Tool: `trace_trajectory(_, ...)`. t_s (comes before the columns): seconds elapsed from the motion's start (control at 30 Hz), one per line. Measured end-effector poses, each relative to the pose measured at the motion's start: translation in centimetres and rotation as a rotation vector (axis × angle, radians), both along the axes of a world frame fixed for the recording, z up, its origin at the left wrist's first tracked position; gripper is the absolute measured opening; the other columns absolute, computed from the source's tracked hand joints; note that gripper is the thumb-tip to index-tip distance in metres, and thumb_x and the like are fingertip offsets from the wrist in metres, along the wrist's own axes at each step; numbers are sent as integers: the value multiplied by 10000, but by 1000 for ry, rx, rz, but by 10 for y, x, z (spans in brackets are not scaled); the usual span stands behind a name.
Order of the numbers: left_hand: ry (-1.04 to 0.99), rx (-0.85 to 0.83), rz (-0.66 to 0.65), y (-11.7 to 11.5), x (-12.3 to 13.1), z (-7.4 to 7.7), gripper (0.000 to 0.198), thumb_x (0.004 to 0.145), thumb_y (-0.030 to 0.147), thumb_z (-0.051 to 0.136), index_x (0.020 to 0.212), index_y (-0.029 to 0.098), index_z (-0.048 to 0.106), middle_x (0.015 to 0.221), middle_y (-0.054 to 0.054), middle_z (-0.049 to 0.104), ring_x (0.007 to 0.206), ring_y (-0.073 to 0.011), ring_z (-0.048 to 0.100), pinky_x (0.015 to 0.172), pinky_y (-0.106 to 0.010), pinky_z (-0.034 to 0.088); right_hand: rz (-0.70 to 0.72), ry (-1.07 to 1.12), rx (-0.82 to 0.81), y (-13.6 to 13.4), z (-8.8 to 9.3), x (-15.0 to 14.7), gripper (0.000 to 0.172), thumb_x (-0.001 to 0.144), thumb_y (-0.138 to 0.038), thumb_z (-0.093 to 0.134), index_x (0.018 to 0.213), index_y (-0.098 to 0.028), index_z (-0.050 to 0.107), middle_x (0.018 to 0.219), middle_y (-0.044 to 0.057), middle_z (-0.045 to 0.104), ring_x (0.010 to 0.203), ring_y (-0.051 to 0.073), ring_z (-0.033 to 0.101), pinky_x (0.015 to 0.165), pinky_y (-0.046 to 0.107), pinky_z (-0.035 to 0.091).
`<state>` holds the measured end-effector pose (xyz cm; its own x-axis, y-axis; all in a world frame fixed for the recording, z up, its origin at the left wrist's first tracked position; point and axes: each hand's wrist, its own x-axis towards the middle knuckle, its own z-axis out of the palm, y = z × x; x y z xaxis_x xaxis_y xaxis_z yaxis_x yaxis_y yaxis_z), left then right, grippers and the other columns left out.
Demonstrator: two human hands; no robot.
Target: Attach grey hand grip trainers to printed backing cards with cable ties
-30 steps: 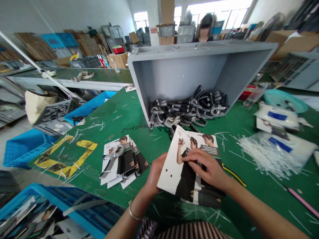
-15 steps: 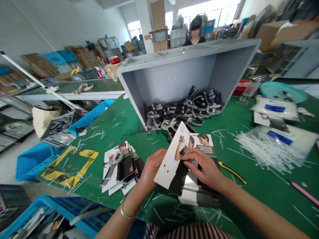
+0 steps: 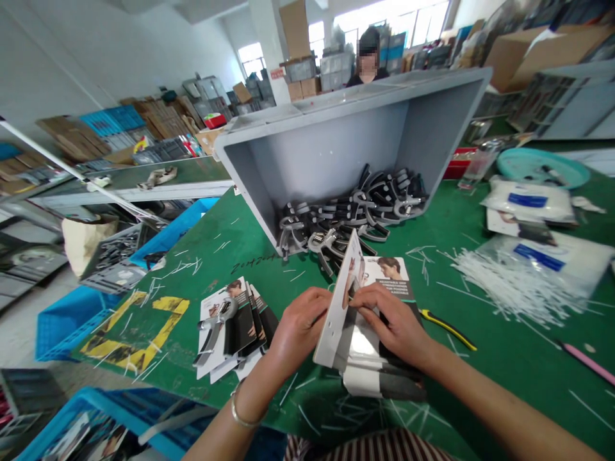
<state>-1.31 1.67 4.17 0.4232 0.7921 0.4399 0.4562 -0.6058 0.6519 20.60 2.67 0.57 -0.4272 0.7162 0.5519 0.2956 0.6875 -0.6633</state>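
Note:
A printed backing card (image 3: 335,320) stands tilted, almost edge-on, between my hands above a stack of similar cards (image 3: 393,272). From behind, my left hand (image 3: 302,323) grips this card, its fingertips partly hidden. At the printed face, my right hand (image 3: 387,317) is closed in a pinch; what lies between the fingertips is too small to make out. To the left, a grey and black hand grip strengthener (image 3: 223,314) rests on several overlapping cards (image 3: 247,342).
A grey bin (image 3: 327,147) lies on its side at the back, with several hand grip strengtheners (image 3: 350,211) inside and at its mouth. Yellow-handled pliers (image 3: 449,330), white cable ties (image 3: 504,291) and a pink-handled tool (image 3: 589,362) lie rightward. A person (image 3: 369,61) is beyond the bin.
The held card has swung from showing its printed face to nearly edge-on and more upright. My left hand has moved slightly right, while the right hand stays pinched at the card.

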Motion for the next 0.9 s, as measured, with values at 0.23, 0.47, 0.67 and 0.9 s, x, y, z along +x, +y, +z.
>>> trace_trajectory(0.23,92,55,80,2,12,0,195,939,142,546,1050,172,704,977,-91,679,906,-189,638,802,-303,523,-56,19,-29,1,-1,1,172,978,-144,494,1099,-239,570,1036,69,626,1014,225,578,907,408,480)
trace_trajectory(0.47,205,125,74,2,17,1,214,972,181,508,1126,148,653,1050,-119,674,987,-212,623,890,-367,529,-109,38,-67,3,-4,2,112,957,-157,499,1010,-237,556,1020,64,620,969,221,592,866,374,498)
trace_trajectory(0.67,157,1,102,9,25,-2,168,952,142,533,1047,179,667,1000,-76,679,957,-195,643,883,-339,535,-117,63,-226,6,-6,1,116,971,-190,474,1004,-238,574,968,50,671,854,201,633,741,317,516)
trace_trajectory(0.9,181,-80,206,9,26,-16,165,920,117,561,996,188,688,944,-55,691,914,-195,655,855,-325,527,-175,22,-304,13,-7,1,177,946,-159,468,937,-229,631,839,22,659,757,194,643,711,320,528)
